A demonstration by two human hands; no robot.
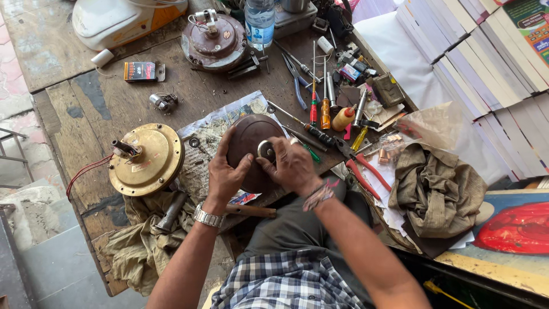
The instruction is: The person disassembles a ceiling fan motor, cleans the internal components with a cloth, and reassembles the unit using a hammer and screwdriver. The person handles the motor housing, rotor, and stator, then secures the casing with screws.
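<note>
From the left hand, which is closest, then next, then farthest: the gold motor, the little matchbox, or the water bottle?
Measured from the left hand in the head view:
1. Gold motor, just to its left on the bench.
2. Matchbox, farther up and to the left.
3. Water bottle, at the far top edge of the bench.

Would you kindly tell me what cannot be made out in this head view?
- Lower part of the brown motor cover: hidden by the left hand and right hand.
- Hammer: head hidden behind the left wrist.
- Water bottle: top cut off by the upper edge.
</note>
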